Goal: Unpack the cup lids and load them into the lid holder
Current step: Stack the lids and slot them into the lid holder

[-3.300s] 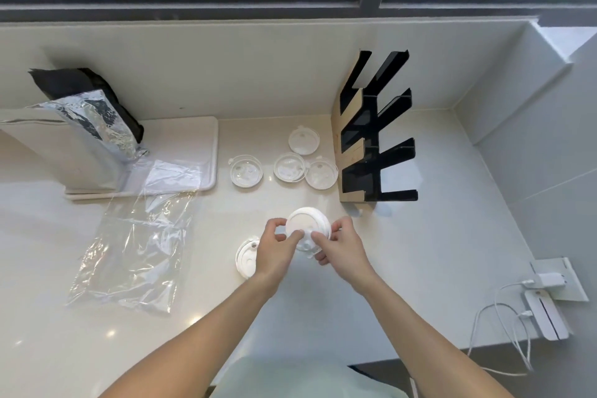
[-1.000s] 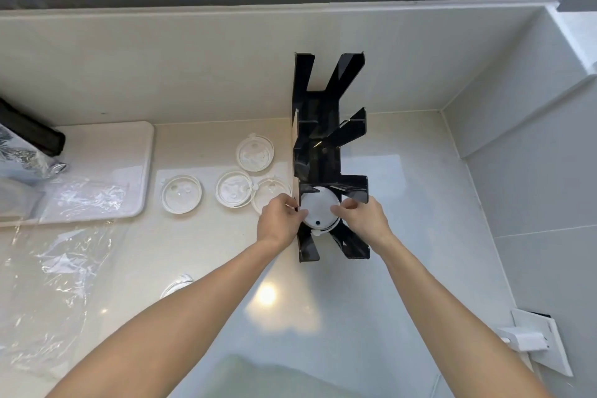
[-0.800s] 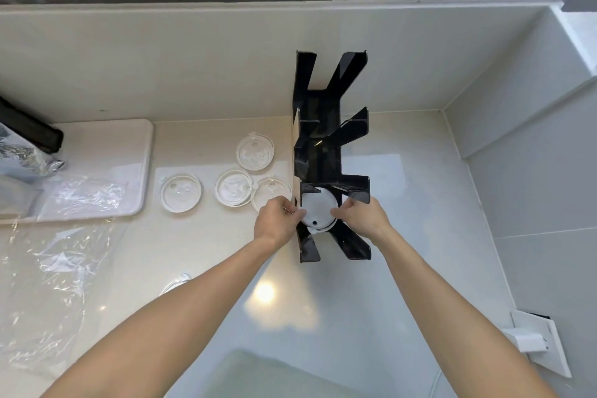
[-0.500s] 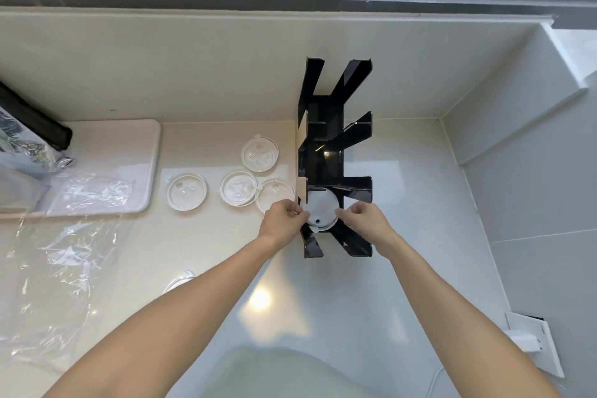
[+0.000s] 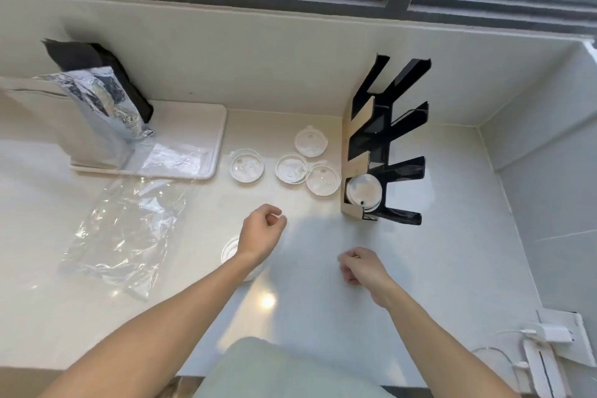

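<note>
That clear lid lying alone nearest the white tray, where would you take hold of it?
Pinch the raised rim of the lone clear lid from above, thumb and fingers on opposite edges. It lies flat on the counter, apart from the other lids, so its sides are free all round. The left hand seems nearest.

White counter bears lids, holder, wrap (crumpled).

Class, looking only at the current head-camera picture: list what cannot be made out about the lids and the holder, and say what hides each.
- Lids under the left hand: head view, wrist covers them; count unclear.
- White lids in the lid holder: head view, stacked, so number hidden.
- Holder's upper slots: head view, dark walls hide the insides.
</note>
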